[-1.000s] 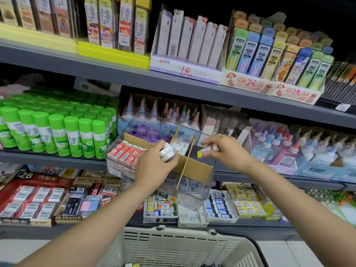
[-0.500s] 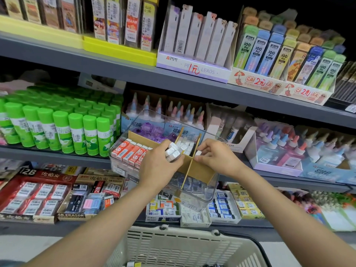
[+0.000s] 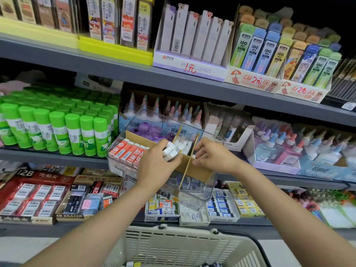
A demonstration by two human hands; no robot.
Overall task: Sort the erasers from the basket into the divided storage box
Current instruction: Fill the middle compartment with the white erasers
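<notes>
- The white erasers point(image 3: 170, 151) are in two places at the centre of the frame: a handful gripped in the left hand point(image 3: 156, 166), and a row already standing in the middle compartment of the divided storage box point(image 3: 200, 195).
- The left hand's fingers are clenched round that handful, held just over the box's cardboard dividers point(image 3: 187, 164).
- The right hand point(image 3: 212, 157) reaches into the box beside the right divider with fingers bent; a small white piece shows at its fingertips, but whether it is pinched I cannot tell.
- To do this step well, I judge each eraser should go in upright against the row, fed one at a time from the left hand, without knocking the thin dividers askew.
- The red-sleeved erasers point(image 3: 129, 151) fill the left compartment; white ones should stay out of it.
- The clear box sits tilted on the shelf edge, so pressing hard could tip it.
- The basket point(image 3: 173, 245) is at the bottom of the frame, a few items left inside.
- Green glue sticks point(image 3: 57, 130) stand to the left, liquid glue bottles point(image 3: 279, 149) to the right, both near the box.
</notes>
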